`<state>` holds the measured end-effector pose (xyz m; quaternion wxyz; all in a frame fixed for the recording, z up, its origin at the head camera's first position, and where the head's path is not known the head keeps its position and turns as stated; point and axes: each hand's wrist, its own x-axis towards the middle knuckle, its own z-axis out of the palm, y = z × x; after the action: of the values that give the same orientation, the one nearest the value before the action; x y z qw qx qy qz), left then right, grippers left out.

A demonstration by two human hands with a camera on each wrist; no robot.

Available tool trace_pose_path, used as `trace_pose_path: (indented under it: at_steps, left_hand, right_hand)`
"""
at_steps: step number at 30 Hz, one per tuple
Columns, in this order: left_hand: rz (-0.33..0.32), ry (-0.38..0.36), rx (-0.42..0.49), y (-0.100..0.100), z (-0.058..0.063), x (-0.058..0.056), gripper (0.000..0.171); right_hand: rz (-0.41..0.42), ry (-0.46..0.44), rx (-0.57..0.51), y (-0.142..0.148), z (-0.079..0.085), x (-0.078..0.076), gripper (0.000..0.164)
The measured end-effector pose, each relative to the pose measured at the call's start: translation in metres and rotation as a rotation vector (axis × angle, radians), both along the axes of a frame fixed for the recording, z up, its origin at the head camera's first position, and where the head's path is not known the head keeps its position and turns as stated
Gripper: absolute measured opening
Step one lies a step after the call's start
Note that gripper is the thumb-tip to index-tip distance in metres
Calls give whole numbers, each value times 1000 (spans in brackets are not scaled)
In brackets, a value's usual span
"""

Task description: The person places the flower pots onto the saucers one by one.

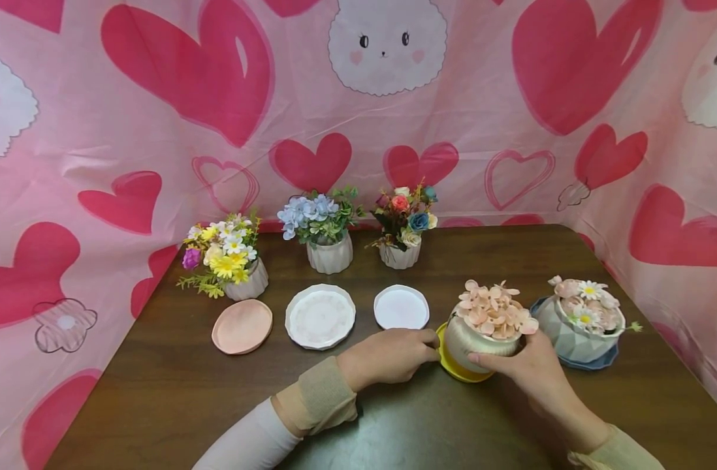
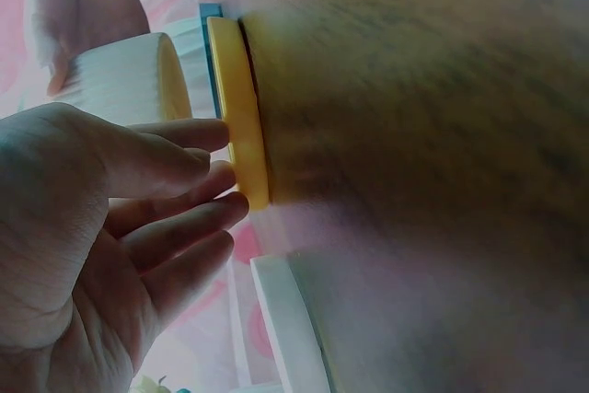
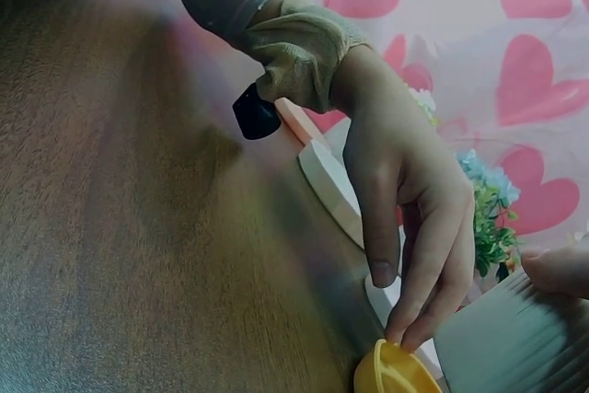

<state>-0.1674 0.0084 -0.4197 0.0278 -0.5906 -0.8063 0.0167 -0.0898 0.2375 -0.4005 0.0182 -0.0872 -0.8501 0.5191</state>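
My right hand [image 1: 537, 369] grips a round, cream, ribbed flower pot [image 1: 473, 346] with peach blossoms [image 1: 496, 310], thumb on the near side. The pot tilts over a yellow saucer [image 1: 461, 372]; in the left wrist view its base [image 2: 175, 85] is angled above the saucer's face. My left hand [image 1: 390, 356] reaches to the saucer's left edge. Its fingers [image 2: 189, 218] are extended with their tips at the yellow rim [image 2: 244, 126], and the thumb stands off it. In the right wrist view, two left fingertips touch the rim of the yellow saucer [image 3: 396, 370].
Right of my right hand, a faceted pot [image 1: 578, 336] with flowers sits on a blue saucer [image 1: 599, 361]. A pink saucer [image 1: 243, 326] and two white saucers [image 1: 320, 316] lie to the left. Three potted flower arrangements [image 1: 329, 254] stand behind them, before a heart-print cloth [image 1: 347, 117].
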Motion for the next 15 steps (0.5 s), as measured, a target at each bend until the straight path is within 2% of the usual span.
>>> trace_pose_path:
  at_steps: [8,15]
  left_hand:
    - [4,-12,-15,1,0,0,27]
    - [5,1,-12,0,0,0,28]
  right_hand:
    - [-6,-47,10,-1,-4,-1,99]
    - [-2,-22,8,-2,-5,-2,100]
